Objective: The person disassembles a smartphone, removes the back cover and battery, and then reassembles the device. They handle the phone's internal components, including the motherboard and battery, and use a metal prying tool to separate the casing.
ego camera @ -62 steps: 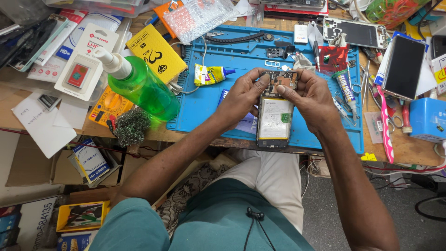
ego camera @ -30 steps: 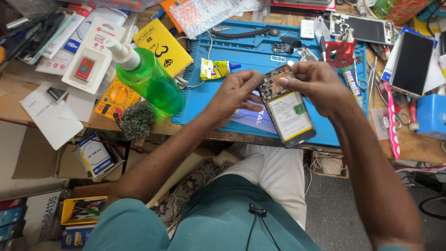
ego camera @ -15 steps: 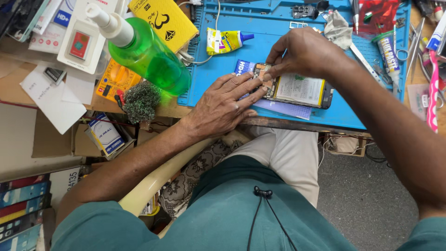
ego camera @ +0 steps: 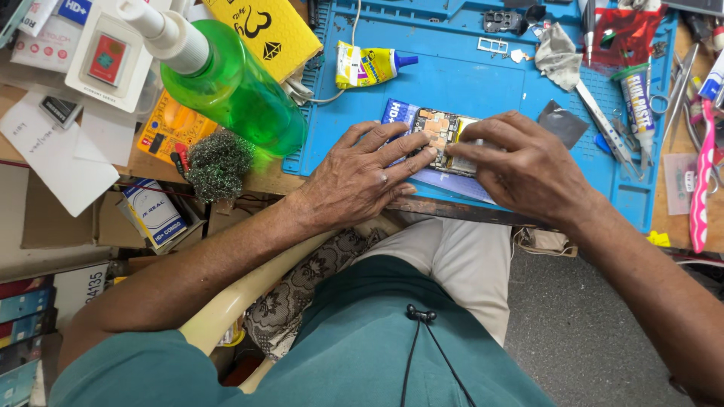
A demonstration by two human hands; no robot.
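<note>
Opened phone flat on blue mat, both hands pressing it: left hand fingers spread flat, right hand fingertips down, no closed grip. Likely seating parts; keep pressure even.

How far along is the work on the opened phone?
Done: the phone lies on the blue mat with its back off and inner boards bare. In hand: left hand and right hand press on it. Left: the back is not yet closed.

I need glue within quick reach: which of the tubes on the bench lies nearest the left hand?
The yellow tube with the blue cap, lying above the left hand. The white tube with the green cap lies far over by the tools on the right.
</note>
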